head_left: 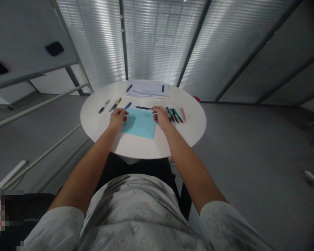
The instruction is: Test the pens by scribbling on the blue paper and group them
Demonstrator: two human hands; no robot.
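Note:
A light blue sheet of paper [140, 125] is in front of me on the round white table [143, 150]. My left hand [117, 119] is closed, thumb and fingers pinched at the sheet's upper left corner, close to a blue pen [128, 105]. At the upper right corner, my right hand [161, 116] is also closed, with curled fingers on the sheet's edge. A dark pen [143, 107] lies along the sheet's top edge, its right end reaching my right fingertips; whether they touch it is unclear.
Left of the sheet lie a grey-and-black marker [104, 106] and a yellow marker [115, 104]. Several green-and-black pens [174, 115] and a pink marker [183, 115] are on the right. Stacked papers [147, 88] rest at the far edge. White rails [42, 100] stand left.

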